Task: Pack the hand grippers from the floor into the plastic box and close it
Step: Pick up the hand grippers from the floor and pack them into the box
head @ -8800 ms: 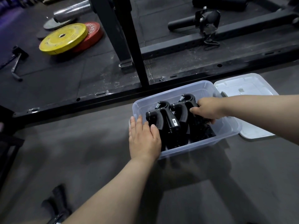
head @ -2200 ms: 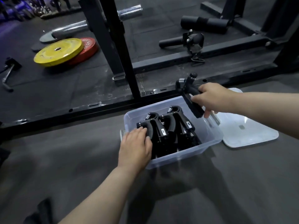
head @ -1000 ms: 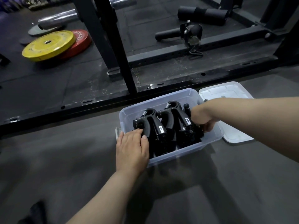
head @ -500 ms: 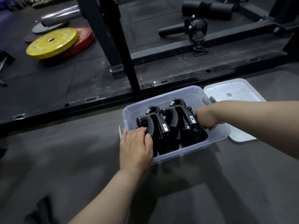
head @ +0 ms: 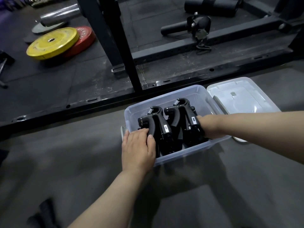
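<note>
Right hand [head: 209,127] lowered into plastic box [head: 166,98] | fingers hidden behind hand grippers [head: 158,127]

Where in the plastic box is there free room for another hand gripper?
Free: the strip between the hand grippers and the far wall of the plastic box. Crowded: middle and near side, with left hand and right hand.

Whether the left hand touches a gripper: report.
Touching. The head view shows the left hand with its thumb tip pressed against the leftmost gripper handle, no gap.

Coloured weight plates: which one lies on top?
The yellow weight plate; its edge overlaps the red weight plate, which lies partly beneath it.
</note>
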### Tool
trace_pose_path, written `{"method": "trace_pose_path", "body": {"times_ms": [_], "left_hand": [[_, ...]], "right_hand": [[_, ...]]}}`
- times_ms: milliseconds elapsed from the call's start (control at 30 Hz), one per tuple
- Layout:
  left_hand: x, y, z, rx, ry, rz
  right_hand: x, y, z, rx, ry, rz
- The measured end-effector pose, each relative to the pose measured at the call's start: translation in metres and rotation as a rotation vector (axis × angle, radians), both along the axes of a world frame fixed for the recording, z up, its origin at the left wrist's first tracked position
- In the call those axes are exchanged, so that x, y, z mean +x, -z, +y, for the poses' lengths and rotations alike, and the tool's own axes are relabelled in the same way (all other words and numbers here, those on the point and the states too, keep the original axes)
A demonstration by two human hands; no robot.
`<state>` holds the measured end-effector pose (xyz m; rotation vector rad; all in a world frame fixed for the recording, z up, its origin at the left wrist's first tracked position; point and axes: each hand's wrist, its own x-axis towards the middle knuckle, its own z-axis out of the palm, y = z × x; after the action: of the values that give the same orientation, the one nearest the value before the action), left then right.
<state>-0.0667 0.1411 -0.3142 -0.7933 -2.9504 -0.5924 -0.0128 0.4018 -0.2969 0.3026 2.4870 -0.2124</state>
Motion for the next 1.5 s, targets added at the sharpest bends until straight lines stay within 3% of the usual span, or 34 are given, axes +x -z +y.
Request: {"method": "trace_pose_path", "body": {"times_ms": [100,233,367,500,567,667,700,800,1033,1233,1500], "left_hand": [[0.000,0.000,0.001,0.003,-0.006,-0.002],[-0.001,0.000,0.001,-0.002,-0.009,-0.001],[-0.001,0.000,0.002,0.002,-0.011,-0.001],[0.000,0.000,0.002,0.013,-0.009,-0.003],[0.000,-0.001,0.001,0.016,-0.009,-0.005],[0.000,-0.002,0.001,0.026,-0.010,-0.006],[0.000,-0.002,0.002,0.028,-0.011,-0.005],[-0.001,-0.001,0.001,0.028,-0.009,-0.008],[-0.001,0.000,0.001,0.026,-0.003,-0.004],[0.000,0.000,0.002,0.027,-0.016,0.003],[0.000,0.000,0.002,0.007,-0.017,0.002]], "right_hand": [[-0.002,-0.008,0.001,-0.044,-0.015,0.020],[-0.009,-0.004,-0.003,-0.062,-0.200,-0.145],[-0.001,0.001,-0.011,0.427,-0.874,-0.330],[-0.008,0.000,-0.010,0.414,-1.005,-0.294],[-0.007,-0.003,-0.010,0.306,-0.737,-0.291],[-0.010,-0.011,-0.009,-0.108,0.112,-0.371],[-0.011,-0.016,-0.004,-0.174,0.230,-0.321],[-0.017,-0.025,0.012,-0.189,0.276,-0.217],[-0.036,-0.046,0.003,-0.176,0.378,0.321],[-0.034,-0.017,-0.037,-0.241,0.485,0.176],[-0.033,-0.017,-0.036,-0.250,0.500,0.185]]}}
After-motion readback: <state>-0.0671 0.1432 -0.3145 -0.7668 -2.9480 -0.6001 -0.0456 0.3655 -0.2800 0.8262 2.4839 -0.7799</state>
